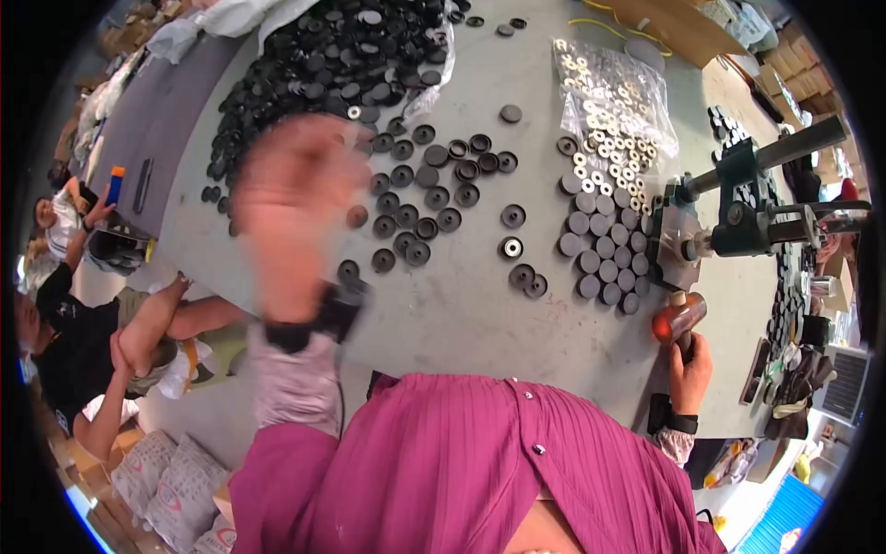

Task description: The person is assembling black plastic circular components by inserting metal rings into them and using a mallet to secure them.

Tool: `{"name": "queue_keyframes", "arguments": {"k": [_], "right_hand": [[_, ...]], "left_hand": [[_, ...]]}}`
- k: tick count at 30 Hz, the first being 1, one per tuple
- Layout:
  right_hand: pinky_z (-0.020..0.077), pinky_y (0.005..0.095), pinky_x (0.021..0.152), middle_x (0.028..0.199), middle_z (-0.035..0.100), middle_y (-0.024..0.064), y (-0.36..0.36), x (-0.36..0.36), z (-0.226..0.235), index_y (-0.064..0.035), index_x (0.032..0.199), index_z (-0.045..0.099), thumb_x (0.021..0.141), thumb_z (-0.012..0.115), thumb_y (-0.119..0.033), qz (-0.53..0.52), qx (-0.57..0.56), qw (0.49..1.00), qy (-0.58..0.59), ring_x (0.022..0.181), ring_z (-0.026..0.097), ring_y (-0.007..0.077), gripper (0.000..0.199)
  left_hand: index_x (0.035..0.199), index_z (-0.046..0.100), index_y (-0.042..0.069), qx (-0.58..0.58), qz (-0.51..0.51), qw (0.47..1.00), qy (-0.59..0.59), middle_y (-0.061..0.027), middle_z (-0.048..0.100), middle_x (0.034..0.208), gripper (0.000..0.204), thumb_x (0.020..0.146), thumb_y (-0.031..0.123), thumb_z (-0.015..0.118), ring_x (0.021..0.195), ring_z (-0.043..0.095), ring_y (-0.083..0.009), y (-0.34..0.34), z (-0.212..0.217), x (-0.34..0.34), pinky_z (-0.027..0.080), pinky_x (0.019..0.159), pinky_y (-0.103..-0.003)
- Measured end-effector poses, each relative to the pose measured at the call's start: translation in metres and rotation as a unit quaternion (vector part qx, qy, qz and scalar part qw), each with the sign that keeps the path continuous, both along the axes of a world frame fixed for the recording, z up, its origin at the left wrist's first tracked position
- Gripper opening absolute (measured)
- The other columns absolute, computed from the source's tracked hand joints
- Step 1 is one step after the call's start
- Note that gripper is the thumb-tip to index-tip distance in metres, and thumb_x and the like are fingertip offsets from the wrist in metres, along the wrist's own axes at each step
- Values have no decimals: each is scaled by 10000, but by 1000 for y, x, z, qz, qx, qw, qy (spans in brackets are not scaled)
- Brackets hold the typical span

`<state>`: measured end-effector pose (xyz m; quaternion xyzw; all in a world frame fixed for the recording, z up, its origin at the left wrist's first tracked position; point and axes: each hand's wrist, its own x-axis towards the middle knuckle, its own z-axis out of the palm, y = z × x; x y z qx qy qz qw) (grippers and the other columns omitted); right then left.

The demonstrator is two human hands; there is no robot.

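My left hand [300,189] is smeared by motion above the left side of the table, over the edge of a large heap of black round caps [323,65]; its fingers cannot be made out. At the right, my right hand [690,374] is closed around the short handle of what looks like a small mallet [681,317], with a reddish-brown cylindrical head. Just beyond the mallet stands a dark green bench press [743,208] with a metal bar. Between my hands lie several loose black caps [448,219], some hollow side up. One cap holds a pale ring [511,247].
A clear plastic bag [614,78] spills pale rings [628,152] onto the grey table [443,323]. Black caps [604,249] sit in close rows beside the press. More caps [787,295] line the right side. Another person [83,323] sits at the left.
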<state>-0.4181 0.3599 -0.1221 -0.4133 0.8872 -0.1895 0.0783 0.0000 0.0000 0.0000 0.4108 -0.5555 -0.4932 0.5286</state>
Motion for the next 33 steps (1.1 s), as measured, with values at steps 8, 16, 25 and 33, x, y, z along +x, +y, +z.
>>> {"name": "queue_keyframes", "arguments": {"k": [8,16,25,33], "right_hand": [[476,288,690,838,651,87,-53,61,58,34,1104,635,947,653,-80,111,-66,964,-230,747,589,148,195],[527,351,847,1024,695,176,-175,114,71,18,1253,619,985,651,-104,236,-28,956,-172,908,684,301,296],[522,429,657,865,643,201,-221,142,45,-4,1107,600,968,713,-226,333,26,939,-77,729,598,448,286],[407,244,505,792,573,46,-161,103,52,-26,1254,547,1096,496,-262,-5,-120,825,-553,564,503,97,290]], "left_hand": [[1250,616,62,-98,-170,918,-344,-123,596,1190,487,810,109,819,873,666,-321,63,-129,-76,540,771,-406],[1262,653,53,-39,-238,933,-267,-99,592,1079,455,816,41,745,764,621,-222,41,-146,-76,532,731,-333],[1231,675,27,88,-198,966,-144,-58,600,1064,416,822,-39,645,701,588,-70,28,-153,-74,502,677,-239],[1164,667,59,-38,-237,940,-243,-71,619,990,351,836,98,785,688,621,-161,61,-141,-82,526,671,-305]]}}
